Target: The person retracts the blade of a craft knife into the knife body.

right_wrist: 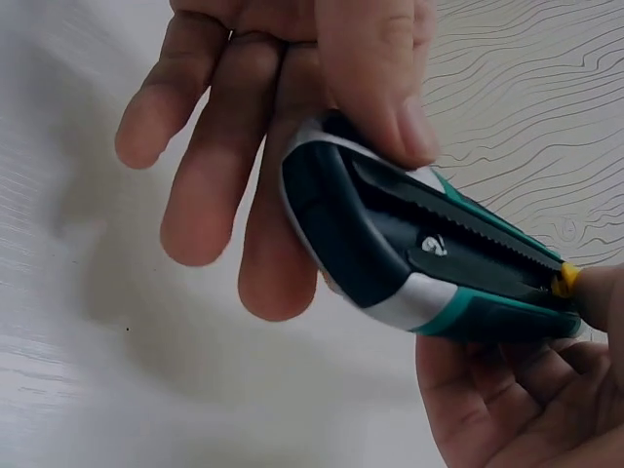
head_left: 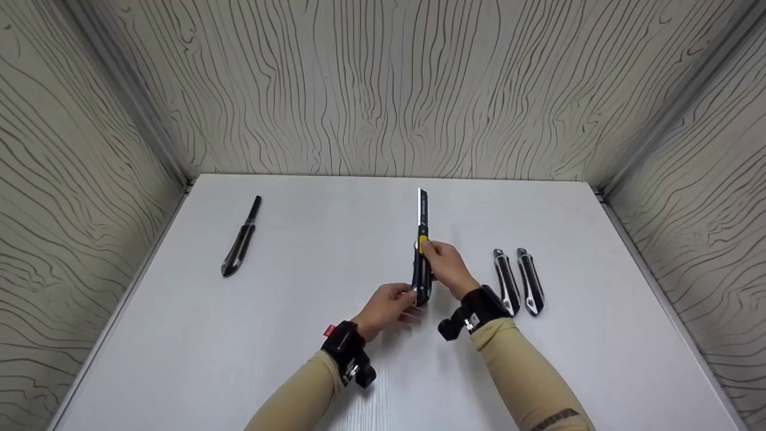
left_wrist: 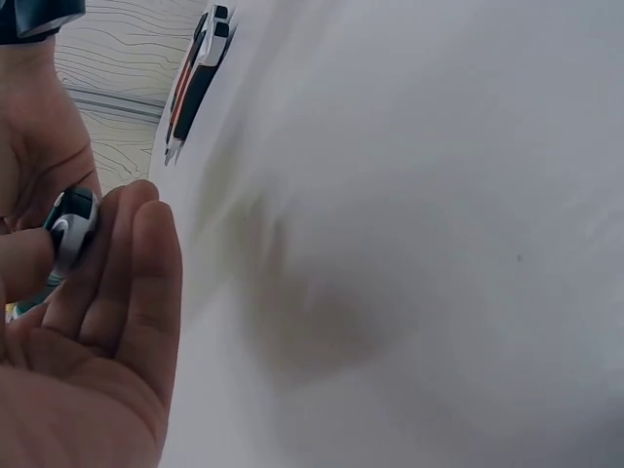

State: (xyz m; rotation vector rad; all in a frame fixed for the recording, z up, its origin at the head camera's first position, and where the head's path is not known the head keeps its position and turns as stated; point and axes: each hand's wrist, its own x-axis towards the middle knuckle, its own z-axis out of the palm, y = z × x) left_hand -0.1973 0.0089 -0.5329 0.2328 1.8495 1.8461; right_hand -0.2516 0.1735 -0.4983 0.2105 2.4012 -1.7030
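Holding, head view: left hand (head_left: 386,309) and right hand (head_left: 450,269) grip a black-and-teal utility knife (head_left: 421,274) above the white table (head_left: 335,239); a black-handled knife (head_left: 239,246) lies left, two black-and-silver knives (head_left: 530,280) right.
Left wrist view: left thumb, fingers pinch its end.
Right wrist view: right thumb on yellow slider (right_wrist: 565,281).

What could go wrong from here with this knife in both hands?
The exposed blade could cut if the right hand slips forward along the knife. It touches the yellow slider, so a nudge might shift the blade. The right wristband looks close to a loose knife and might knock it.
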